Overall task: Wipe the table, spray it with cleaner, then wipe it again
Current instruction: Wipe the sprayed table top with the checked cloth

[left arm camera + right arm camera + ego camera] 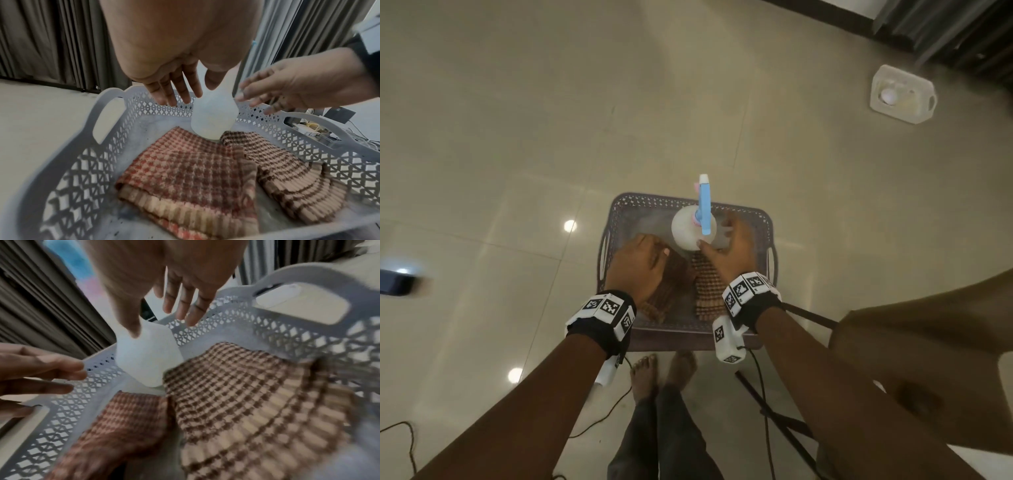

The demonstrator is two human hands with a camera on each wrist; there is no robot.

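a room in a home, seen from above

glossy cream floor tiles [517,120] are seen underfoot, with long grey curtains [51,40] hung to the floor. a perforated plastic laundry-style basket [616,219] holding folded checked cloths [185,175] is set on the floor, bare feet [645,377] are shown beside it, and loose cables [400,431] are trailed across the tiles.

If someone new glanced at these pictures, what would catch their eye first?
Probably the white spray bottle with its blue trigger head, standing at the far end of the perforated basket on the floor. Next, both open hands, left hand and right hand, reaching in above the two folded checked cloths.
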